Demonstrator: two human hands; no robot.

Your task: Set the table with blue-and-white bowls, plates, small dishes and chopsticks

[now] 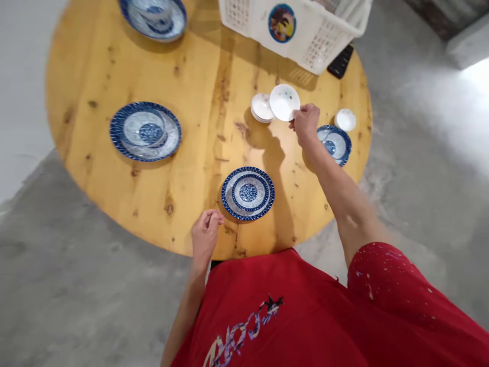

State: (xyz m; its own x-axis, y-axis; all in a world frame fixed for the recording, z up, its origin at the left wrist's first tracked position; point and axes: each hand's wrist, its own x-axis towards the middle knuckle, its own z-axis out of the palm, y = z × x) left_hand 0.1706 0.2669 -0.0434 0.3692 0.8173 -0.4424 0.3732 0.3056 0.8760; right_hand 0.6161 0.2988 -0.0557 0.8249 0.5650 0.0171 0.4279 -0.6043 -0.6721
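A small white bowl [283,104] with tiny specks inside is pinched at its lower right rim by my right hand [306,122]. Just left of it, a short stack of white bowls [262,108] sits on the table, partly overlapped in view by the held one. My left hand [207,230] rests near the table's front edge, fingers curled in and nothing visible in them. Close to its right lies a blue-and-white plate [247,213] with a smaller patterned dish [249,192] on it. My right forearm partly covers another blue-and-white plate [346,148].
A round wooden table [191,168] carries everything. At the back stands a white plastic basket [252,23] beside a black object [340,62]. Blue-and-white plates sit at left [118,137] and far left [179,25], with bowls on them. A single white bowl [345,120] stands at right.
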